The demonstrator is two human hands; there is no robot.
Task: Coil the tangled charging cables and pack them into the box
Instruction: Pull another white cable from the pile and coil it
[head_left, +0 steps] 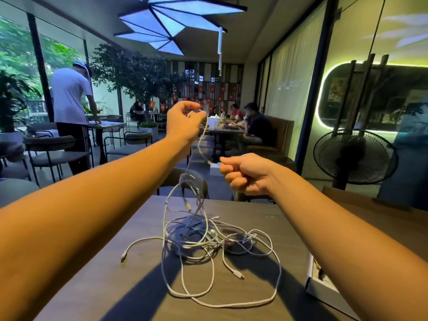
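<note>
Both arms outstretched; left hand (184, 120) raised, fingers pinched; right hand (246, 173) lower, fisted.

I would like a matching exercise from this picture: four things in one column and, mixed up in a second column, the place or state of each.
Things:
1. left hand
2. right hand
3. tangled cables
4. white box

Places or states:
A. lying in a heap on the table
B. at the table's right edge, open
C. raised highest, pinching a cable
D. lower, closed on a cable end

Pairs: 1-C, 2-D, 3-A, 4-B
</note>
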